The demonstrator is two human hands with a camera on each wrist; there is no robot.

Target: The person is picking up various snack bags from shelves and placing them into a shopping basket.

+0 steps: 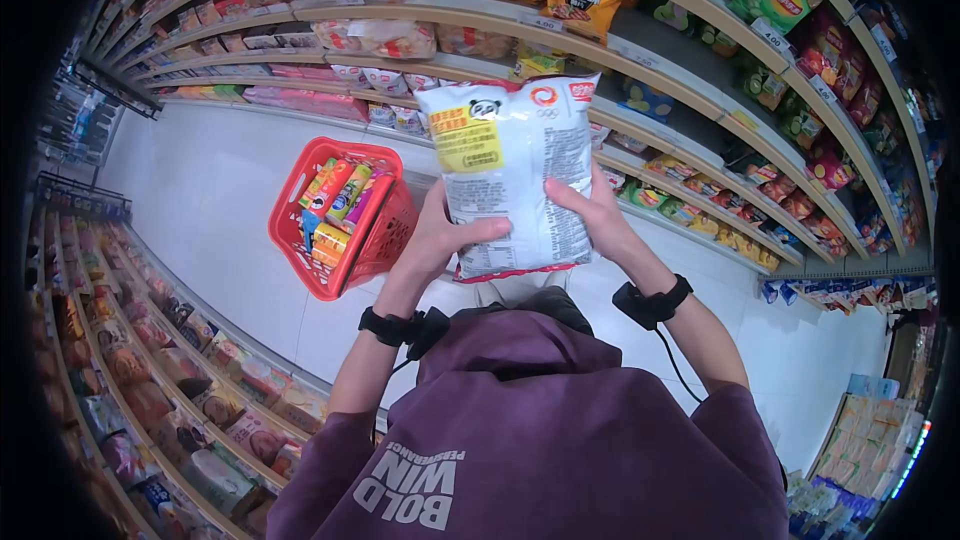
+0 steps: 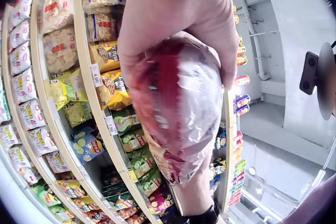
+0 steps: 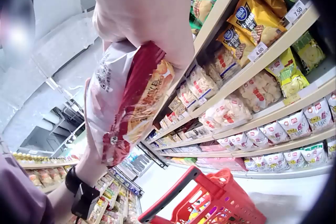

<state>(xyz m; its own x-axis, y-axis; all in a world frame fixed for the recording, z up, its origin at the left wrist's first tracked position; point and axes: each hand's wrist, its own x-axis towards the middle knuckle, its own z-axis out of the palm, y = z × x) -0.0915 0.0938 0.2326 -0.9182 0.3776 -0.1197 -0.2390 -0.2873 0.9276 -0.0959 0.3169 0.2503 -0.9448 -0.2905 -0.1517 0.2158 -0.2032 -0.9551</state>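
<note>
A puffed snack bag [image 1: 515, 180] with a white printed back and red edges is held upright in front of the chest. My left hand [image 1: 437, 235] grips its left side, thumb lying across the printed back. On the opposite side my right hand [image 1: 597, 218] holds it the same way, thumb on the back panel and fingers behind. In the left wrist view the bag [image 2: 181, 108] shows its red and silvery side. The right wrist view shows the red and tan front of the bag [image 3: 139, 98] past the hand.
A red shopping basket [image 1: 375, 240] with several colourful packages [image 1: 345, 195] stands on the pale floor at left, its handle [image 3: 170, 195] raised. Curved shelves [image 1: 460, 5] of snack bags run along the front and right. Another shelf row [image 1: 170, 380] lines the left.
</note>
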